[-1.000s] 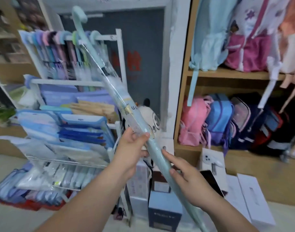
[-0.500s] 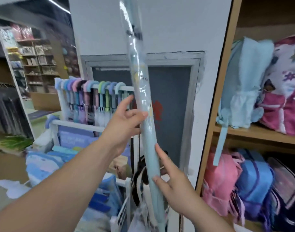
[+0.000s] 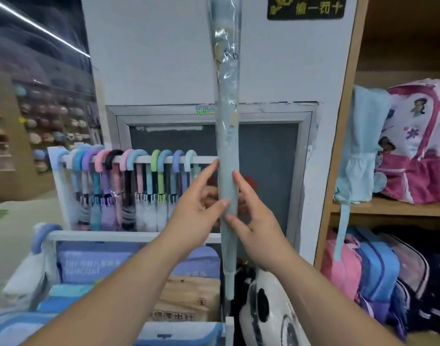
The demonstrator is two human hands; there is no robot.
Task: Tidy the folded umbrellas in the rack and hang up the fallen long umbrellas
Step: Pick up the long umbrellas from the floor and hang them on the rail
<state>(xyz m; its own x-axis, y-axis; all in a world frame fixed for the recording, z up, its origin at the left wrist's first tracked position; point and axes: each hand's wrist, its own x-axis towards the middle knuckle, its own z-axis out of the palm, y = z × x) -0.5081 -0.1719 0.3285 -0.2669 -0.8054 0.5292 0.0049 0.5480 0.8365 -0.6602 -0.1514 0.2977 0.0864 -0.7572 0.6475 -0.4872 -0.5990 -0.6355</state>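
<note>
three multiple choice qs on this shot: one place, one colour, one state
1. Where are the hanging umbrellas relative to the held long umbrella? A left B right C above
2. The long umbrella's colour? A pink B light blue C black
3. Its position? A flat on floor B hanging by handle C upright, gripped by left hand and right hand
Answers: 1 A, their handles hook the rail to its left; 2 B, pale blue under clear plastic; 3 C, fingers curl round it.

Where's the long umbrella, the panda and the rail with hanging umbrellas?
long umbrella (image 3: 226,136): head view, middle of its wrapped shaft.
panda (image 3: 276,308): head view, its white face.
rail (image 3: 204,159): head view, bare right end.
</note>
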